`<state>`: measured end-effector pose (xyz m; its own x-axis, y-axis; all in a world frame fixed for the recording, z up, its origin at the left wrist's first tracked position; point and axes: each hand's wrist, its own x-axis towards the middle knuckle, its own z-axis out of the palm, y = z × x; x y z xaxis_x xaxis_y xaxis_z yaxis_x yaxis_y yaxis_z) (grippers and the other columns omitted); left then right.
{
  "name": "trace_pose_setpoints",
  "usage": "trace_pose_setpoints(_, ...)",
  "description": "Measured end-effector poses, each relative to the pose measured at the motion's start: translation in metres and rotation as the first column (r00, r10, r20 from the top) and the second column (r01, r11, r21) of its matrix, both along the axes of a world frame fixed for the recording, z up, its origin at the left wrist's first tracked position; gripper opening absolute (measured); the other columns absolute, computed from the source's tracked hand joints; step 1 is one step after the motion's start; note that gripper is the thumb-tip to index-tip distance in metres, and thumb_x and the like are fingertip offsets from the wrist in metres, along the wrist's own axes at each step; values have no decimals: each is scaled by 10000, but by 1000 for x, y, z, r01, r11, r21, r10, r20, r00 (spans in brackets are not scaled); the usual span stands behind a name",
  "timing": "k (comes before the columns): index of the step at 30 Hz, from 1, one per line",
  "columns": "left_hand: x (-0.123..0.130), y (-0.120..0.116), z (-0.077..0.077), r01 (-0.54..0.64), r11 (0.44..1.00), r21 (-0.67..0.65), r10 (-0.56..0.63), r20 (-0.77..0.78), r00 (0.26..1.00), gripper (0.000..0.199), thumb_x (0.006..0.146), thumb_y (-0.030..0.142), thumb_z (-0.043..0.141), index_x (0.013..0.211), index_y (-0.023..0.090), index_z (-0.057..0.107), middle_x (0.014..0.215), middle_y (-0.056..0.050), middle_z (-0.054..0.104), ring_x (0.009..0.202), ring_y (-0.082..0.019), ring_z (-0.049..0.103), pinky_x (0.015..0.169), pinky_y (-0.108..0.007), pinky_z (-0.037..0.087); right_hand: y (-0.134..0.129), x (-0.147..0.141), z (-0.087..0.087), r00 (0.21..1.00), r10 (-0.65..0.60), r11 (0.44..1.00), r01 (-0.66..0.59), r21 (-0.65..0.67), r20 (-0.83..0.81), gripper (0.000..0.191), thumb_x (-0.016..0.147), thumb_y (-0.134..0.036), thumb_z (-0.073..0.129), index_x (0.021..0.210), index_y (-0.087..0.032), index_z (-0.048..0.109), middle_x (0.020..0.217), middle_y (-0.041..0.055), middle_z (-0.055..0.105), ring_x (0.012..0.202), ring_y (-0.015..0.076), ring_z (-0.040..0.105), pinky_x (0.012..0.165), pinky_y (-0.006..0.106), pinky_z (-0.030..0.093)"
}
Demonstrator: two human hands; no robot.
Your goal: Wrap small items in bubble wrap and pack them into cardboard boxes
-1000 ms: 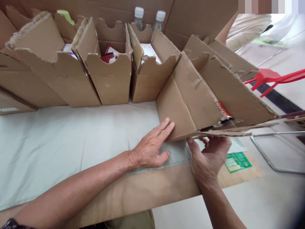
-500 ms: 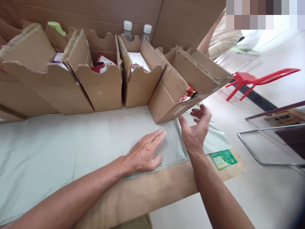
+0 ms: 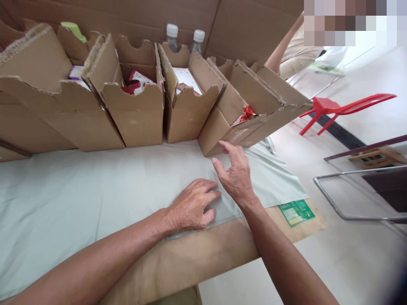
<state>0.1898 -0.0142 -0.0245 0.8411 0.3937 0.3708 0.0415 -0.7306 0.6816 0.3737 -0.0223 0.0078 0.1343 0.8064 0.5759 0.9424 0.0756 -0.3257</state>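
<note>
My left hand (image 3: 196, 204) lies on the pale green cloth (image 3: 133, 182) with its fingers apart and nothing in it. My right hand (image 3: 235, 171) is just in front of the rightmost cardboard boxes, fingers spread and holding nothing. Its index fingertip is close to the nearest cardboard box (image 3: 211, 135); whether they touch I cannot tell. Red packaging (image 3: 247, 114) shows inside that box. Further left, a cardboard box (image 3: 187, 120) holds a white packet (image 3: 186, 80), and another cardboard box (image 3: 135, 118) holds red and white packaging (image 3: 140, 79).
A tall cardboard panel (image 3: 143, 19) stands behind the boxes, with two white-capped bottles (image 3: 172, 37) before it. A green printed sheet (image 3: 295, 212) lies at the table's right corner. Beyond are a red chair (image 3: 337, 108), a metal frame (image 3: 330, 203) and another person's arm (image 3: 281, 48).
My right hand has moved left, away from the right-hand end of the boxes and nearer my left hand. The left hand's fingers have spread and bent slightly. The rightmost boxes look slightly shifted.
</note>
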Motion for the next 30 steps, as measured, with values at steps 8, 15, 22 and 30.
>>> trace_pose_setpoints(8, 1, 1, -1, 0, 1000, 22, 0, 1, 1000, 435, 779, 184, 587, 1183, 115, 732, 1332, -191, 704, 1325, -357, 621, 1194, -560, 456, 4, -1, 1, 1000, 18, 999, -17, -47, 10, 535, 919, -316, 597, 1445, -226, 563, 1339, 141, 667, 1096, 298, 670, 939, 493, 517)
trace_pose_setpoints(15, 0, 1, -6, 8, 1000, 6, -8, 1, 1000, 428, 813, 239, 606, 1206, 130, 734, 1346, -206, 704, 1366, -387, 595, 1186, -637, 435, 2, -17, 40, 993, 101, 986, -92, 140, -59, 276, 949, -261, 590, 1214, -241, 668, 1100, 71, 720, 842, 201, 677, 797, 387, 573)
trace_pose_setpoints(22, 1, 2, -10, -13, 1000, -25, 14, 46, 999, 378, 836, 267, 600, 1179, 178, 731, 1310, -174, 727, 1315, -351, 632, 1142, -611, 488, 92, -37, 88, 977, 212, 976, -210, 60, -33, 494, 922, -222, 560, 1415, -230, 552, 865, 9, 684, 751, 186, 634, 829, 398, 568)
trace_pose_setpoints(30, -38, -19, 19, -330, 944, -15, 317, 323, 892, 238, 874, 136, 580, 1058, 194, 720, 1200, -136, 755, 1165, -285, 709, 971, -488, 621, 40, -63, 106, 987, 158, 987, -159, 27, 39, 86, 920, -221, 598, 897, -235, 679, 653, -12, 639, 606, 175, 609, 632, 309, 506)
